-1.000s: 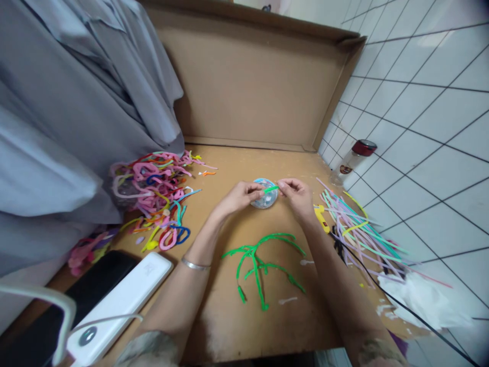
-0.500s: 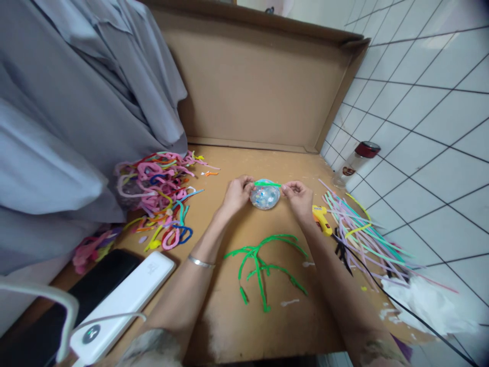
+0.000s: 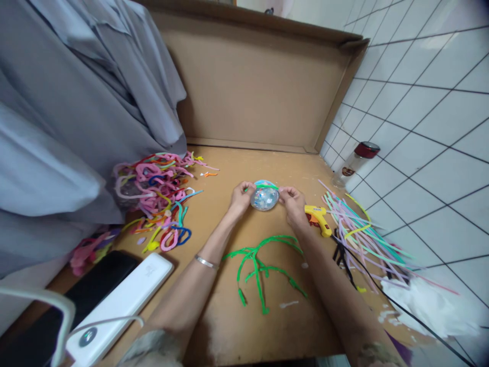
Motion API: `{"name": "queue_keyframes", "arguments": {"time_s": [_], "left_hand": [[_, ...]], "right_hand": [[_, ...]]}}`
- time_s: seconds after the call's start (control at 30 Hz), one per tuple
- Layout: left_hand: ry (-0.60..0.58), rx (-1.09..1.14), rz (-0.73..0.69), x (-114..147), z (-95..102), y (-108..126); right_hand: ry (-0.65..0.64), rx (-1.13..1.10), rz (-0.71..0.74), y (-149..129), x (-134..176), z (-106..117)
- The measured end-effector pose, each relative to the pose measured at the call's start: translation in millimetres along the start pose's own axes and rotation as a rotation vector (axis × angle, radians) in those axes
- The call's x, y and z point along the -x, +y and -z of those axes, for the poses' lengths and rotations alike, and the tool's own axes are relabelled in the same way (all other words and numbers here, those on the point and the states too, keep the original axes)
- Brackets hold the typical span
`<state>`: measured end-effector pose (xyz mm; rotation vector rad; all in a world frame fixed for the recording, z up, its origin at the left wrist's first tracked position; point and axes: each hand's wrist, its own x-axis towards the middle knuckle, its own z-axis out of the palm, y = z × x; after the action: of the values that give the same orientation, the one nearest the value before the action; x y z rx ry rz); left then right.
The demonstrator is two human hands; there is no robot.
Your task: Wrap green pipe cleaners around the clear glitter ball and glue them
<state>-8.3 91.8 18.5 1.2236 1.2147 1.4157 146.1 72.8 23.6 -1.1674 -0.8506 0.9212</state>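
Note:
Between my hands stretches a short green pipe cleaner point(image 3: 267, 186), lying across a clear round dome point(image 3: 265, 200) with coloured specks in it. My left hand point(image 3: 241, 198) pinches the pipe cleaner's left end, and my right hand point(image 3: 292, 199) pinches its right end. Both hands are beside the dome; whether the fingers touch it I cannot tell. Nearer to me, a branching shape of green pipe cleaners point(image 3: 255, 260) lies flat on the table. By my right wrist is a yellow glue gun point(image 3: 323, 220), partly hidden behind the arm.
A heap of mixed pipe cleaners point(image 3: 156, 188) lies left, with a white power bank point(image 3: 122, 306) in front. Pale pipe cleaners point(image 3: 367, 239), a crumpled tissue point(image 3: 428, 306) and a red-lidded bottle point(image 3: 355, 163) line the right. A cardboard panel point(image 3: 255, 81) stands behind.
The green pipe cleaner has come down a little and bends over the dome's far part. My right hand has shifted slightly left and down, uncovering more of the glue gun.

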Motion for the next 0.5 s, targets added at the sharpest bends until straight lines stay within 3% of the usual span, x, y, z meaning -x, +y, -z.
{"name": "queue_keyframes", "arguments": {"time_s": [0.5], "left_hand": [[0.119,-0.129,-0.022,8.8,-6.5,-6.1]], "right_hand": [[0.062,0.083,0.053,2.6,13.2,-5.8]]}}
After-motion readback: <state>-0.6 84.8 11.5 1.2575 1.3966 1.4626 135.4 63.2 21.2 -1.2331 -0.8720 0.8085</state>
